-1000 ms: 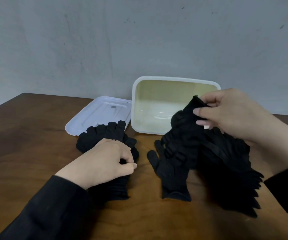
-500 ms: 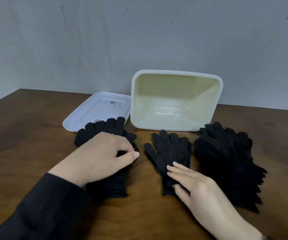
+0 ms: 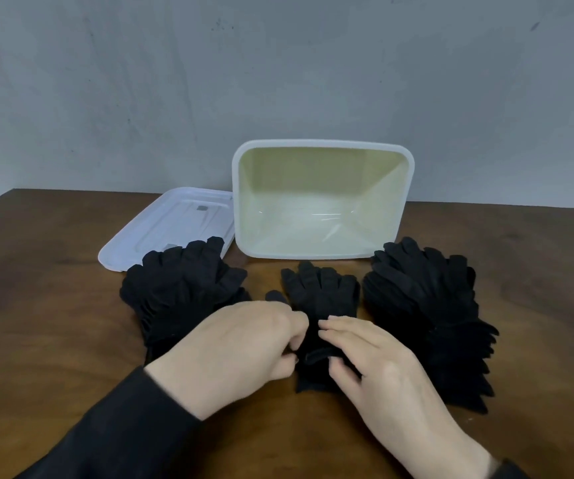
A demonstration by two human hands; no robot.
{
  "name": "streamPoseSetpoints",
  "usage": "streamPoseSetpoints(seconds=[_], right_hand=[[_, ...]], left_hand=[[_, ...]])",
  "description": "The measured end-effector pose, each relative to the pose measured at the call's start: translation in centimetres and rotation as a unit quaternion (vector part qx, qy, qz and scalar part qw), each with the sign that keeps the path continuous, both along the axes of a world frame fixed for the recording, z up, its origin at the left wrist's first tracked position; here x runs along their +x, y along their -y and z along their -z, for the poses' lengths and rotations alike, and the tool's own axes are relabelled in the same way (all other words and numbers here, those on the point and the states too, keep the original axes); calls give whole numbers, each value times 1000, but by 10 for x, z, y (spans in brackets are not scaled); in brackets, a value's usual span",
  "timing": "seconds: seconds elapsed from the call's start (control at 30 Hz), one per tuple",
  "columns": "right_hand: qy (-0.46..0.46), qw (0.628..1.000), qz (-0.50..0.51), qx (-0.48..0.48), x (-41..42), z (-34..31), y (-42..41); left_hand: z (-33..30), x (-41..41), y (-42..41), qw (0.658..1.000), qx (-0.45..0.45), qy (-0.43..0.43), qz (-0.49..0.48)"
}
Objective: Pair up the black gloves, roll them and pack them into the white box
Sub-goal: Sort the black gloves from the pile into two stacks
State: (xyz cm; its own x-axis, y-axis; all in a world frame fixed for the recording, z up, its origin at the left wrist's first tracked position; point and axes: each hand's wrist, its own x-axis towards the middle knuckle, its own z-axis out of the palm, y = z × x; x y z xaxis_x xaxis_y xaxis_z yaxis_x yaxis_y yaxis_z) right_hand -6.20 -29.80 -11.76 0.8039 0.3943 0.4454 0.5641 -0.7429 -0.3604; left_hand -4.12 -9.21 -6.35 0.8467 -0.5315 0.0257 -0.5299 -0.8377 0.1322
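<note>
A pair of black gloves (image 3: 320, 295) lies flat in the middle of the wooden table, fingers pointing at the white box (image 3: 323, 252). The box is tipped toward me and has nothing inside. My left hand (image 3: 240, 354) and my right hand (image 3: 375, 361) meet over the cuff end of this pair. The fingers of both curl onto the fabric near the cuff. A pile of black gloves (image 3: 178, 292) sits to the left. A second pile of black gloves (image 3: 430, 316) sits to the right.
The white lid (image 3: 161, 233) lies flat behind the left pile, beside the box. A grey wall stands right behind the box. The wooden table (image 3: 36, 305) shows bare wood at the far left and far right.
My left hand left the left pile and moved right onto the middle pair's cuff. My right hand, which put a glove down there a second ago, shifted up to meet it.
</note>
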Motion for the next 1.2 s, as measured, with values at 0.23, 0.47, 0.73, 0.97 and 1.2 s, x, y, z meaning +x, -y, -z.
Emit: streamPoseSetpoints(seconds=[0.23,0.47,0.73,0.97,1.2], right_hand=[[-53,997,-26,-53,-6,3,5],[-97,995,-15,18,-10,-7,20],[-163,981,-74,-78,-10,-6,36],[-107,992,-38,-58,-6,-1,20],[-115,993,-17,19,-6,-10,21]], left_hand=[[1,-3,-1,999,-21,26,34],[35,18,-16,997,49,49,43],[33,12,-23,998,45,-10,45],[12,-14,-1,997,53,-2,58],[13,-18,6,999,-8,-47,20]])
